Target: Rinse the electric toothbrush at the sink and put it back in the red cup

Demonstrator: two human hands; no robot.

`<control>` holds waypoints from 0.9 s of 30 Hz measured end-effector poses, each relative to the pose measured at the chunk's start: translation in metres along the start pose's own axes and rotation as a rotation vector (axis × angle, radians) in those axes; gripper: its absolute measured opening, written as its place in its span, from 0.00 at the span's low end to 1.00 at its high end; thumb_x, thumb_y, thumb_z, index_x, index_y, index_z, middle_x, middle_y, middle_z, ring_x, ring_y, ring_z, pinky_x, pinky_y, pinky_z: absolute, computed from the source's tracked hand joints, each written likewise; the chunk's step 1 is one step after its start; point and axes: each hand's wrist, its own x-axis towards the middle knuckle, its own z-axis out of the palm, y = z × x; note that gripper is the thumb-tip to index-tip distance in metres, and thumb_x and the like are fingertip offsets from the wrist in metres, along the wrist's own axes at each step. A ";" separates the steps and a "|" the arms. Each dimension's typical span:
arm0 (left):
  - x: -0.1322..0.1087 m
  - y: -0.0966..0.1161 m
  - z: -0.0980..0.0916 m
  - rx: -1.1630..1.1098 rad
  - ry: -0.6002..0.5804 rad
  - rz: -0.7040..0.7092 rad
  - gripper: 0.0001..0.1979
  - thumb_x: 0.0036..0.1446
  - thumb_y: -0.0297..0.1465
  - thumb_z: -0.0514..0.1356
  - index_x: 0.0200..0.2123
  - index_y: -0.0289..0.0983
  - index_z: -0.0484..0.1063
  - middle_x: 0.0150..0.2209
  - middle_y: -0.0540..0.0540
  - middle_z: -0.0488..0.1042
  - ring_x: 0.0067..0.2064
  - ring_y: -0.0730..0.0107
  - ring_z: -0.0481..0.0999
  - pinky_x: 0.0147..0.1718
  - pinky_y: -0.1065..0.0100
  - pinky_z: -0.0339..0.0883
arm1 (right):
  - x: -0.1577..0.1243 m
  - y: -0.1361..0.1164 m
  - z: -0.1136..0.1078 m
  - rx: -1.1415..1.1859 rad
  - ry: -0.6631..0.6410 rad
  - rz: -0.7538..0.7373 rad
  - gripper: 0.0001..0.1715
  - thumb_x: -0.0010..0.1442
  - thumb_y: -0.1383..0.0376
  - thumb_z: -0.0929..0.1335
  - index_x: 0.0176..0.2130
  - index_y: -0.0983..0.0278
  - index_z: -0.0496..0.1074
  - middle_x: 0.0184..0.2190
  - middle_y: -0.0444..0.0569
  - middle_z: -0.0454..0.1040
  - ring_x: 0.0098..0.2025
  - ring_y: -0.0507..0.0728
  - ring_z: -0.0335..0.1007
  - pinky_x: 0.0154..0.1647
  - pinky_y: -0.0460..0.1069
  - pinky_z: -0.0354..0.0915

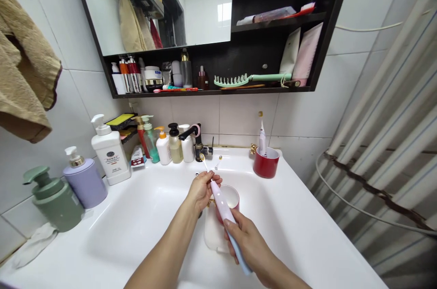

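My right hand [244, 236] is wrapped round the lower body of a pink and blue electric toothbrush [223, 207], tilted over the white sink. The fingers of my left hand [202, 186] pinch it near the neck, just below the brush head. Under the toothbrush, a red cup [235, 197] with a white inside is in the basin, partly hidden by it and by my right hand. A whitish tray-like item [212, 234] lies beneath the cup. Another brush head [219, 161] rests on the sink's back ledge near the black faucet [197, 136].
A second red cup [265, 164] holding a white toothbrush [262, 139] stands at the back right. Several pump bottles line the back and left, including a purple one [85, 183]. A dark shelf [205, 93] with a mirror hangs above. Pleated material [385, 143] is at the right.
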 end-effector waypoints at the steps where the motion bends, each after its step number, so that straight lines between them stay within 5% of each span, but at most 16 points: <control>1: 0.000 0.000 0.000 0.003 -0.006 0.000 0.04 0.44 0.24 0.52 0.21 0.33 0.59 0.17 0.49 0.67 0.22 0.76 0.69 0.23 0.75 0.62 | 0.000 0.000 0.000 -0.020 0.015 -0.015 0.19 0.49 0.59 0.57 0.41 0.64 0.56 0.19 0.40 0.57 0.13 0.44 0.52 0.11 0.41 0.51; 27: -0.001 -0.004 0.002 0.140 0.008 -0.085 0.07 0.46 0.30 0.51 0.21 0.33 0.60 0.19 0.47 0.69 0.22 0.74 0.69 0.20 0.75 0.60 | 0.002 -0.002 -0.005 -0.066 0.026 -0.017 0.19 0.48 0.61 0.57 0.41 0.64 0.58 0.18 0.39 0.56 0.14 0.45 0.52 0.12 0.41 0.51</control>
